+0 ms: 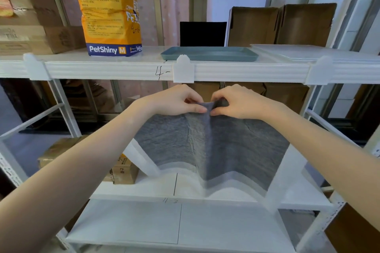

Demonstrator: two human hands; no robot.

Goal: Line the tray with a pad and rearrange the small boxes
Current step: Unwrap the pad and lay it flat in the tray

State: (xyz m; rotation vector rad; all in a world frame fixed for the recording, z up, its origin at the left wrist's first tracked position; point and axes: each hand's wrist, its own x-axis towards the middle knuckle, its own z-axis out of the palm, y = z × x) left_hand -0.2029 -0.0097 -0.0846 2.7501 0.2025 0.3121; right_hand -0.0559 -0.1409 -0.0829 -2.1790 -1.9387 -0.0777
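Observation:
A grey pad (226, 146) with white borders hangs in front of me, partly unfolded and creased down its middle. My left hand (176, 101) and my right hand (236, 102) pinch its top edge side by side, fingertips nearly touching. Above them, a flat blue-grey tray (209, 54) lies bare on the upper white shelf (123, 68). A black box (203, 34) stands right behind the tray. Two brown cardboard boxes (281, 24) stand to its right at the back.
An orange PetShiny bag (109, 10) stands left of the tray. Stacked cartons (26, 31) fill the shelf's far left. A white flat panel (304, 51) lies right of the tray. Lower shelves hold small cardboard boxes (121, 168) at left.

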